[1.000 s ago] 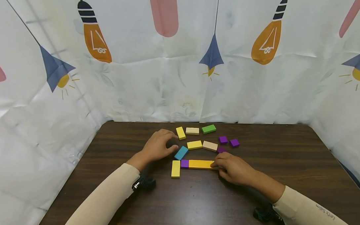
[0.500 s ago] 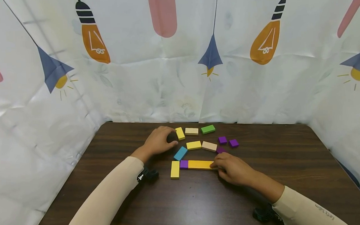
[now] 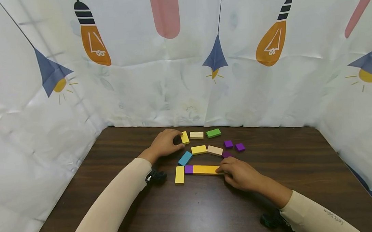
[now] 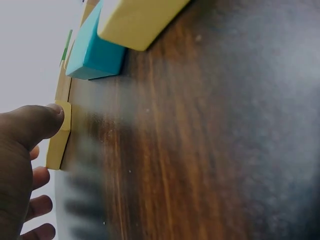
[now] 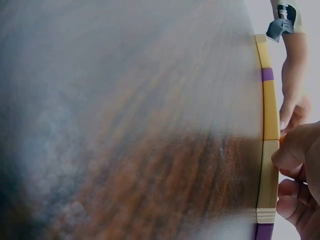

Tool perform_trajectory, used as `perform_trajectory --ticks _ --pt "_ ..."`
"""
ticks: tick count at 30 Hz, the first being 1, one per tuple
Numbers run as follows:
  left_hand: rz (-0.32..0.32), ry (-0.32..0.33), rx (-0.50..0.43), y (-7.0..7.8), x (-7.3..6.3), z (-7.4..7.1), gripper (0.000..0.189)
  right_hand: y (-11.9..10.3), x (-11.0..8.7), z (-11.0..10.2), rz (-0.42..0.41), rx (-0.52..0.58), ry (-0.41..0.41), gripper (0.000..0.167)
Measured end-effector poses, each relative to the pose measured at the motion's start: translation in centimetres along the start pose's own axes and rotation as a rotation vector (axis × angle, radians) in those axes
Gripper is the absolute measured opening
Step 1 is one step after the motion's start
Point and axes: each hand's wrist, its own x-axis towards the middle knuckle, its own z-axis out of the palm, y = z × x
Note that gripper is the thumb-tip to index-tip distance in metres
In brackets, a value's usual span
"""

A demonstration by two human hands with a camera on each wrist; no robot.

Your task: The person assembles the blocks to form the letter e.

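Observation:
My left hand is over the back left of the table, index fingertip at the top of a yellow wooden block. Its thumb is spread from the index finger, and in the left wrist view the thumb overlaps that block. My right hand stays at the right end of the front row, fingers bent. Thumb and fingers hold a pale wooden block, mostly hidden from above. Left of it in line lie an orange block, a purple block and an upright-laid yellow block.
A blue block, a yellow block and a tan block form an arc behind the row. A pale block and a green block lie farther back. Purple blocks sit at right. A printed curtain surrounds the table.
My left hand has moved back and slightly right, bringing its index fingertip to the back yellow block. The right hand has kept its place, and the whole view has shifted slightly.

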Motion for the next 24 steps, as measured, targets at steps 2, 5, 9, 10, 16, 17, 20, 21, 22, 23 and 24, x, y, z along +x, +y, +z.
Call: perform_trajectory --ticks 2,5,9,10,16,17,20,21,22,23,24 --pt "-0.004 -0.005 -0.003 0.01 0.20 0.03 0.055 -0.01 0.03 -0.03 0.006 0.001 -0.007 0.025" --pt "-0.012 -0.011 -0.009 0.10 0.42 0.01 0.054 -0.05 0.05 -0.06 0.009 -0.001 -0.009 0.025" --pt "-0.006 -0.020 -0.014 0.21 0.52 -0.07 0.052 -0.09 0.05 -0.08 0.002 -0.002 -0.005 0.025" --pt "-0.006 -0.023 -0.016 0.23 0.52 -0.10 0.052 -0.10 0.05 -0.09 0.002 -0.002 -0.006 0.024" --pt "-0.028 -0.032 -0.028 0.22 0.50 -0.15 0.048 -0.19 0.14 -0.13 0.009 -0.004 -0.013 0.024" --pt "-0.031 -0.029 -0.029 0.19 0.48 -0.12 0.047 -0.20 0.15 -0.12 0.011 -0.005 -0.014 0.024" --pt "-0.032 -0.013 -0.031 0.02 0.27 -0.03 0.045 -0.24 0.17 -0.09 0.018 -0.003 -0.018 0.024" --pt "-0.031 -0.006 -0.033 -0.04 0.17 -0.01 0.045 -0.24 0.16 -0.07 0.020 -0.002 -0.018 0.025" --pt "-0.030 0.001 -0.034 -0.13 0.04 0.02 0.045 -0.24 0.15 -0.05 0.023 -0.001 -0.019 0.025" --pt "-0.028 0.010 -0.035 -0.22 -0.08 0.05 0.045 -0.24 0.15 -0.03 0.024 0.000 -0.021 0.025" --pt "-0.026 0.018 -0.036 -0.31 -0.23 0.04 0.045 -0.23 0.15 -0.02 0.024 0.001 -0.022 0.025"
